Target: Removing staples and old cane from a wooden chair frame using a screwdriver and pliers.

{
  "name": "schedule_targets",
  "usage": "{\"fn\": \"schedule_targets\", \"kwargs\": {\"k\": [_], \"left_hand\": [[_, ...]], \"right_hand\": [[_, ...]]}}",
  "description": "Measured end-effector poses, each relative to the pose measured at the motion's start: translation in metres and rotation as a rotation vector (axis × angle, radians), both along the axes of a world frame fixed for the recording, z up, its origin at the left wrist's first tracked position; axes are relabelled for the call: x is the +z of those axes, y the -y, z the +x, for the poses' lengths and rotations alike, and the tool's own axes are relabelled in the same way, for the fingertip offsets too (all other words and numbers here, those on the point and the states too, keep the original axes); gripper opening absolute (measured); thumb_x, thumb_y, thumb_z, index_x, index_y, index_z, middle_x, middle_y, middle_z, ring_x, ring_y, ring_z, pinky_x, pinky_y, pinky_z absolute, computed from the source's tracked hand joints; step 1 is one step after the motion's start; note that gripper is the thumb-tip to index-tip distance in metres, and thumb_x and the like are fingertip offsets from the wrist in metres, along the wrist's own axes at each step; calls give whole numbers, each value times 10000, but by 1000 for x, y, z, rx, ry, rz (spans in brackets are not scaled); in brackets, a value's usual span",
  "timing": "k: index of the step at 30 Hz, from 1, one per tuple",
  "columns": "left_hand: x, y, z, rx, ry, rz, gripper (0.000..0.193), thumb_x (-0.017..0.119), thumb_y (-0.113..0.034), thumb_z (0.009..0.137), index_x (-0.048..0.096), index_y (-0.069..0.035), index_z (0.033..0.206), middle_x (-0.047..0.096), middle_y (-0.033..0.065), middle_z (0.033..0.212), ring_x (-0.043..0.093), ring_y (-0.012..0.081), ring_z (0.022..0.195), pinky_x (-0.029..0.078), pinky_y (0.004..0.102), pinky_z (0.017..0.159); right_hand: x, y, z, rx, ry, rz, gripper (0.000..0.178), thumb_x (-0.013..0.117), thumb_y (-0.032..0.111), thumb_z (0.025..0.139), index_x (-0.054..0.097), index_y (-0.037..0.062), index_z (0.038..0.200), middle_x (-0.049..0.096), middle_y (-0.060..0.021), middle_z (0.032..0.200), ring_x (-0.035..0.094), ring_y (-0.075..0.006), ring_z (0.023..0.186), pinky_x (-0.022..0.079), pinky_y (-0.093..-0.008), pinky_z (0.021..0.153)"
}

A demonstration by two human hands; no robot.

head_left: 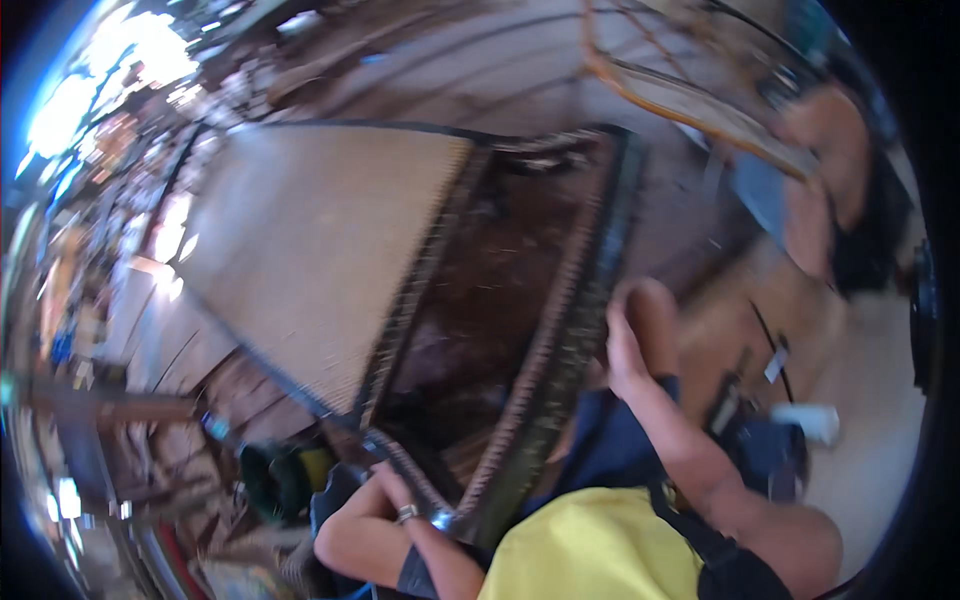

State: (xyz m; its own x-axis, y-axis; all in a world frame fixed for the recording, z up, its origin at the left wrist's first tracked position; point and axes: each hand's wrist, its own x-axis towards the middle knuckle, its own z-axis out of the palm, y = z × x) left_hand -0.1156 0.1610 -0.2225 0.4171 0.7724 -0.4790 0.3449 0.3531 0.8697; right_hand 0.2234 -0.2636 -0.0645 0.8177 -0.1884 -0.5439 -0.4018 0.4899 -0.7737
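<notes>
A large dark frame (395,330) lies slanted before my knees. One half is filled with a pale woven cane panel (320,240); the other half is an opening, its inner sides lined with rows of light-coloured strands or holes. My left hand (392,487), with a band on its wrist, is beside the frame's near corner, close to my left knee; its fingers are blurred and partly hidden. By the frame's right-hand rail, next to my right knee, is my right hand (624,350). Motion smears its fingers, and I cannot tell whether it grips the rail.
At the upper right another person (840,170) sits with an orange-brown wooden frame (690,100) holding a pale panel. A white cylinder (808,424) and dark tools (735,395) lie to my right. A dark green coil (275,483) and blurred clutter fill the left side.
</notes>
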Motion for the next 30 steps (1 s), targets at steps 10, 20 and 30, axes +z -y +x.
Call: {"fn": "schedule_targets", "kwargs": {"k": [10,20,30], "left_hand": [[206,123,219,-156,375,112,429,612,-361,1044,569,-32,1316,676,160,1270,662,247,1103,529,387,945],[142,281,457,-940,234,-346,374,636,-277,1042,595,-30,1320,716,91,1201,702,174,1022,562,297,834],[46,396,631,-791,519,507,665,811,-343,913,507,18,1382,699,125,1143,689,196,957,575,333,835]], "right_hand": [[69,170,133,123,530,-980,356,680,330,1001,645,46,1212,700,-70,1022,644,-140,942,519,-296,852],[41,162,332,413,617,-1411,395,542,370,1022,658,38,1202,718,-195,1106,692,-379,1034,538,-466,899],[47,119,342,593,320,-1493,562,337,472,1047,718,60,1085,700,-255,1144,648,-459,1111,477,-561,982]]}}
